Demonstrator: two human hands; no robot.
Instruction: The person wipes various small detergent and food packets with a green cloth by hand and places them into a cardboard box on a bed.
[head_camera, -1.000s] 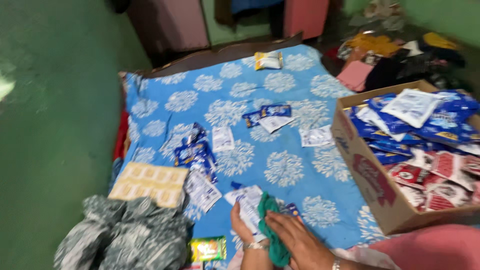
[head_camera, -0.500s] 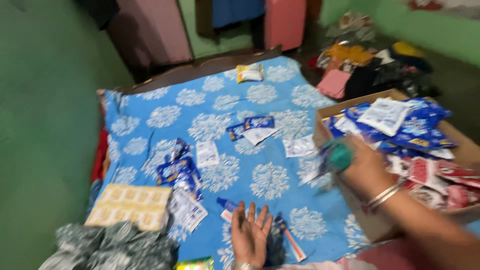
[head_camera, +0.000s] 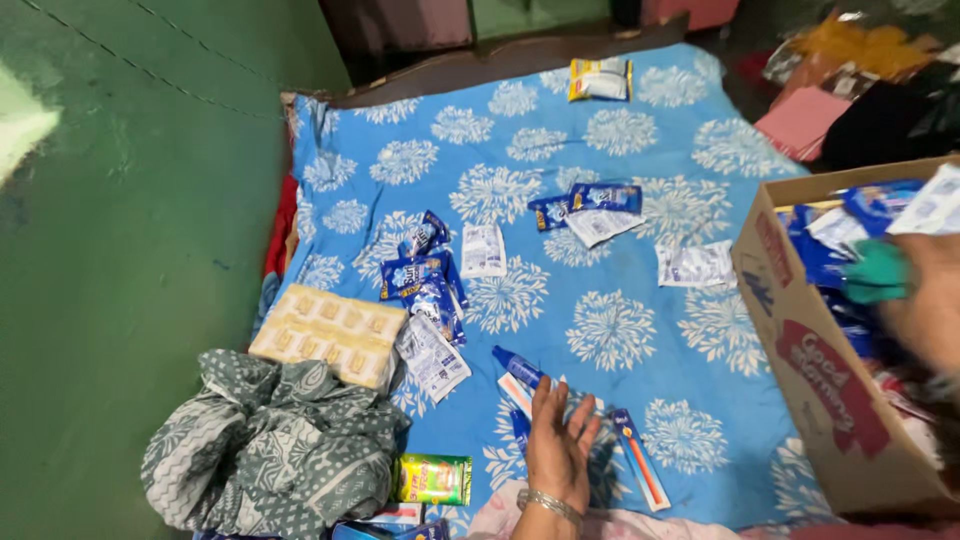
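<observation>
**Hands split between box and bedspread**

Your right hand (head_camera: 935, 290), blurred, seems to grip a green item (head_camera: 876, 272) over the box (head_camera: 820, 370). Left of the box, your left hand (head_camera: 556, 450) rests spread on tubes (head_camera: 520, 368). Many sachets (head_camera: 425, 285) remain unboxed there.

1. The widest bare stretch of the blue bedspread (head_camera: 640, 130) runs across its upper half, broken only by a yellow packet (head_camera: 600, 78) near the far edge.
2. Mid-bed, a cluster of blue sachets (head_camera: 425, 280) and a second group (head_camera: 585, 205) leave a lane between them, with one white sachet (head_camera: 483, 250) in it.
3. The cardboard box (head_camera: 820, 370) blocks the right side.
4. A grey patterned cloth bundle (head_camera: 270, 445) and a pale blister pack (head_camera: 330, 335) fill the near-left corner.
5. The left hand (head_camera: 557, 450) lies amid blue tubes (head_camera: 520, 368).
</observation>
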